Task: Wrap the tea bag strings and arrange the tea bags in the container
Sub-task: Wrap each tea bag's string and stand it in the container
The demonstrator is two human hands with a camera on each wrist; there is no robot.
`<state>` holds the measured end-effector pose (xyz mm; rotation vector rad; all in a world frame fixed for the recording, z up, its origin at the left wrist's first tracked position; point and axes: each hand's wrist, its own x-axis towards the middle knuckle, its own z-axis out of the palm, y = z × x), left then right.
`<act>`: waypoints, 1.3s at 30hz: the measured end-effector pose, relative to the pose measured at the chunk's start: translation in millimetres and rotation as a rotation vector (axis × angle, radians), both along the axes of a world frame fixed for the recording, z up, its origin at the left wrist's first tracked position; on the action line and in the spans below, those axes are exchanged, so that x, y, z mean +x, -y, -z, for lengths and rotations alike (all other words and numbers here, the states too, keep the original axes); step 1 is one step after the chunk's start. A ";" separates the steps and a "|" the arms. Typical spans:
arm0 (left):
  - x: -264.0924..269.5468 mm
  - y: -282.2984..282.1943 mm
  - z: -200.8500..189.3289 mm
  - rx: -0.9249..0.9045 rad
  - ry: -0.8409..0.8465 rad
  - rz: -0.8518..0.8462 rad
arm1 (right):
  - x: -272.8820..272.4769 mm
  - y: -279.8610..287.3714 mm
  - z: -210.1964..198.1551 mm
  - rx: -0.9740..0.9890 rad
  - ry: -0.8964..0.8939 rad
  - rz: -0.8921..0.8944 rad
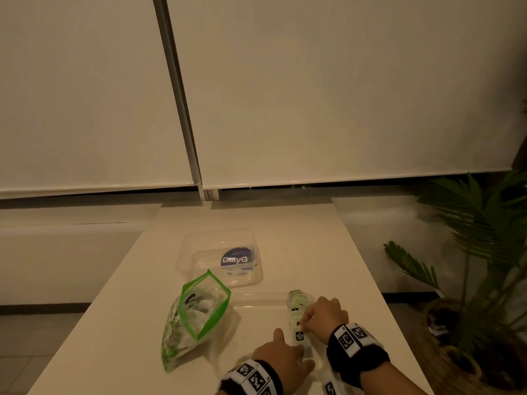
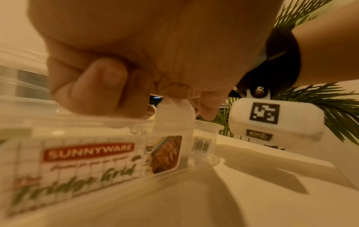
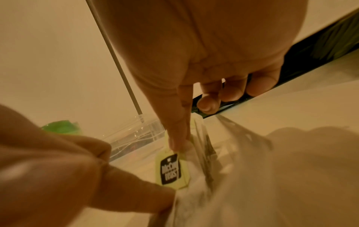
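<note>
A clear Sunnyware container (image 1: 251, 298) (image 2: 87, 155) sits near the table's front, with a row of several tea bags (image 1: 296, 305) standing along its right side. My left hand (image 1: 286, 356) (image 2: 155, 106) has its fingers curled round a white tea bag (image 2: 174, 118) (image 3: 196, 198) at the near end of that row, just over the rim. My right hand (image 1: 305, 324) (image 3: 179, 144) pinches the top of that bag's yellow-green tag (image 1: 299, 335) (image 3: 172, 170), black logo facing up. The string is not visible.
A green-edged zip bag (image 1: 199, 315) holding more tea bags lies left of the container. Behind it is a second clear box (image 1: 199, 252) with a purple round label. A potted palm (image 1: 470, 252) stands off the table's right edge (image 1: 368, 269).
</note>
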<state>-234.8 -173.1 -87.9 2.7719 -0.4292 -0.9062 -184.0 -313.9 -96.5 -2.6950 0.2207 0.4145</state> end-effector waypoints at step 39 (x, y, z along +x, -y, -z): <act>28.2 -81.0 -180.8 -0.635 0.410 -0.078 | -32.8 -36.3 -90.9 1.177 0.272 -0.223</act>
